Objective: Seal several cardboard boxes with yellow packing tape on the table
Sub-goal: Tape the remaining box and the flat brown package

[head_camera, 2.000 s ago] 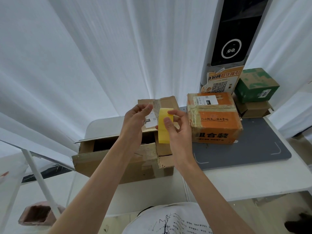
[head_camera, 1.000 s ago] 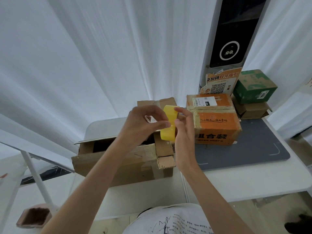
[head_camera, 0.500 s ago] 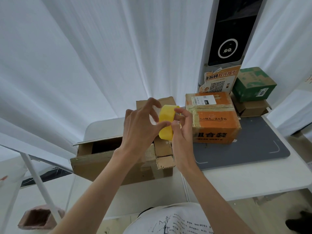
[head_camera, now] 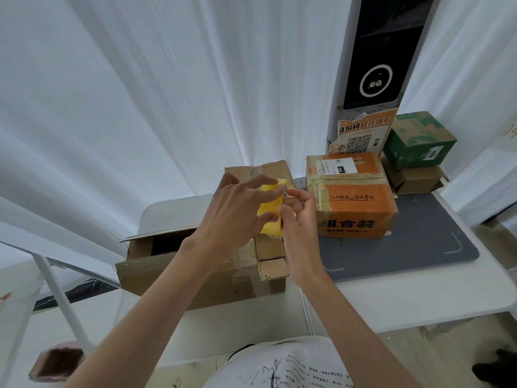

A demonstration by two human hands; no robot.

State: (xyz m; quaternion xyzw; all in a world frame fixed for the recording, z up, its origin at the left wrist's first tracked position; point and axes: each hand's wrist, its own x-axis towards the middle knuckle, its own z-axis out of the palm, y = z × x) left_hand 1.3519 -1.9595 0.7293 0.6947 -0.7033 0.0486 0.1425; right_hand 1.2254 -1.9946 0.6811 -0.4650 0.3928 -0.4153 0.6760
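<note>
yellow packing tape (head_camera: 270, 211) is held up between our two hands, above the open brown box (head_camera: 201, 273), probably so we can find its loose end. our left hand (head_camera: 235, 211) pinches the roll and our right hand (head_camera: 298, 219) grips its other side. what is inside the box we cannot tell; the orange box (head_camera: 352, 197) beside it looks already taped.

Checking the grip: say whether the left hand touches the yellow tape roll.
Touching: the head view shows the left hand's fingers laid across the yellow tape roll.
</note>
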